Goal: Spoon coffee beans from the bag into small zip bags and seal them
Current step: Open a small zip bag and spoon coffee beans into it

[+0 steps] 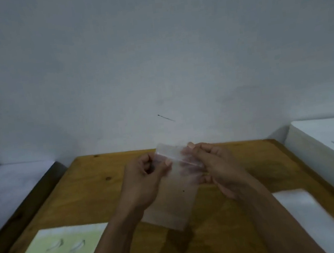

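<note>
A small clear zip bag (171, 191) hangs upright above the middle of the wooden table, held by its top corners, tilted slightly rightward. It looks flat; contents cannot be made out.

There is just one view, from a camera on the person's head. It looks forward and a bit down, so the wall (153, 54) fills the top half. The wooden table (98, 187) sits low, with its far edge near the middle. Both hands are close below the camera.
</note>
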`<state>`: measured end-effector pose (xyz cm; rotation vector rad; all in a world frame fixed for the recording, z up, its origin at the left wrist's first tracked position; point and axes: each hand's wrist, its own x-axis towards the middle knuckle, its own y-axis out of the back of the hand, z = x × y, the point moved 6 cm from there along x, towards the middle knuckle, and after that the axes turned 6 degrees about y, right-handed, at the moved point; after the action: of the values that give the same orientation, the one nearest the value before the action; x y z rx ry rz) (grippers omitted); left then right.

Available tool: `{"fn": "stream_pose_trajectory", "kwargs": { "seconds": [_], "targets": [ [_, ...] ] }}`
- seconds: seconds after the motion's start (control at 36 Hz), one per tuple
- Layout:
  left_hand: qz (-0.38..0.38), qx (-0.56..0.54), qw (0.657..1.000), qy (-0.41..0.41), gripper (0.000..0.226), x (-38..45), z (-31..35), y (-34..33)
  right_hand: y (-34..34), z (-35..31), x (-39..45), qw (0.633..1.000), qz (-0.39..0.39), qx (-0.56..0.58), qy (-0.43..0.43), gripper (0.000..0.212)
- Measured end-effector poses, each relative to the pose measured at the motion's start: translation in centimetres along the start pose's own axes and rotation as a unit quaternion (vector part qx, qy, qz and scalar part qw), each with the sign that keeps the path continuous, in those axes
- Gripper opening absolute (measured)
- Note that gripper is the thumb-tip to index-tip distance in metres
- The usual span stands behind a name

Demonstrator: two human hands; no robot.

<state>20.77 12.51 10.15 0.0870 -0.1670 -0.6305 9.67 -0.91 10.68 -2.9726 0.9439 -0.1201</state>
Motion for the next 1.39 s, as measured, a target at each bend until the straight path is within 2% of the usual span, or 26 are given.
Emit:
{"fn": "stream_pose_trajectory", "kwargs": {
  "seconds": [0.08,0.19,0.31,0.36,0.42,0.47,0.53,0.58,0.64,0.72,0.86,0.97,1.08,1.22,1.33,1.39],
  "targets": [
    [0.001,0.020,1.000,0.003,0.013,0.7,-0.7,1.9,-1.8,0.6,1.3,0.998,-0.041,-0.041,-0.018,0.034],
    [0.010,0.044,0.999,0.001,0.011,1.1,-1.4,3.4,-3.1,1.9,2.4,0.993,-0.098,-0.058,-0.040,0.028],
    [0.016,0.068,0.998,-0.005,0.006,1.1,-1.6,3.7,-3.4,3.0,2.5,0.988,-0.130,0.017,-0.086,0.043],
    [0.020,0.087,0.996,-0.002,0.008,1.2,-1.9,3.6,-3.2,3.2,2.4,0.987,-0.133,0.026,-0.085,0.042],
    [0.042,0.124,0.991,-0.001,0.018,1.4,-2.3,3.5,-2.9,3.2,2.3,0.992,-0.117,0.005,-0.054,0.033],
    [0.103,0.186,0.977,-0.025,0.033,1.4,-2.1,3.6,-2.5,3.2,2.4,0.997,-0.075,-0.015,-0.015,0.027],
    [0.177,0.239,0.952,-0.074,0.030,0.9,-1.0,3.3,-2.2,3.1,2.3,0.999,-0.026,-0.038,0.029,0.024],
    [0.209,0.247,0.941,-0.101,0.025,0.3,-0.1,2.4,-1.9,3.1,2.0,0.997,0.003,-0.051,0.058,0.021],
    [0.182,0.212,0.957,-0.078,0.032,0.1,0.1,1.0,-1.6,3.3,1.7,0.996,0.012,-0.055,0.068,0.018],
    [0.128,0.098,0.987,0.002,0.041,0.2,-0.6,-0.9,-1.6,3.8,1.3,0.997,-0.013,-0.039,0.059,0.016],
    [0.106,0.026,0.992,0.070,0.028,-0.1,-1.6,-1.4,-1.5,4.8,0.9,0.997,-0.067,0.036,0.006,0.015],
    [0.075,-0.020,0.992,0.095,0.023,-0.3,-2.1,-1.2,-1.9,5.0,0.8,0.988,-0.098,0.117,-0.031,0.030],
    [0.072,-0.030,0.993,0.093,0.020,-0.3,-2.0,-0.7,-2.7,5.2,0.9,0.976,-0.112,0.175,-0.060,0.046],
    [0.091,0.012,0.993,0.074,0.022,-0.2,-1.8,0.0,-3.2,5.6,1.3,0.968,-0.125,0.200,-0.088,0.041],
    [0.090,0.053,0.993,0.057,0.023,-0.1,-1.5,0.1,-3.4,5.7,1.3,0.978,-0.120,0.148,-0.080,0.023],
    [0.086,0.066,0.993,0.053,0.023,-0.1,-1.5,0.2,-3.2,5.2,1.3,0.993,-0.101,0.056,-0.015,0.018]
  ]
}}
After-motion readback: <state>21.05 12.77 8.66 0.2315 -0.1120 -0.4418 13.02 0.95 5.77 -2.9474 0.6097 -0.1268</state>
